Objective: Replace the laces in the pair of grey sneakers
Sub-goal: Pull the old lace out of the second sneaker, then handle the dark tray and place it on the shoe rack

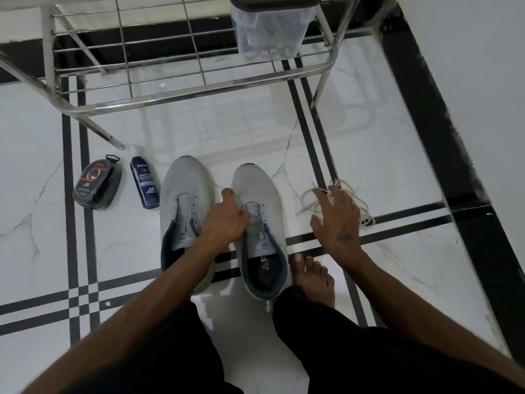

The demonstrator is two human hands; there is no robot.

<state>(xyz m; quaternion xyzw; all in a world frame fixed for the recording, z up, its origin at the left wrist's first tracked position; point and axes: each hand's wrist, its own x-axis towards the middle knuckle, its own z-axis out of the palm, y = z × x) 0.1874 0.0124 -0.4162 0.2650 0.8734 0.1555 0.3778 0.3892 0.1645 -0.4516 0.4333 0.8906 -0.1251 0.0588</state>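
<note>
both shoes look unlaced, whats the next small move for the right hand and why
Probably close the right hand on the white laces heaped on the floor and lift one out. Its fingers are spread just over that pile, both grey sneakers show bare eyelets, and the left hand already grips the right-side sneaker at its tongue.

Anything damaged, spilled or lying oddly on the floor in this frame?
Nothing spilled. Thin dark cracks run through the white floor tile ahead of the right sneaker. The white laces lie in a loose tangle under the right hand, and both sneakers have empty eyelets, which fits the job.
</note>
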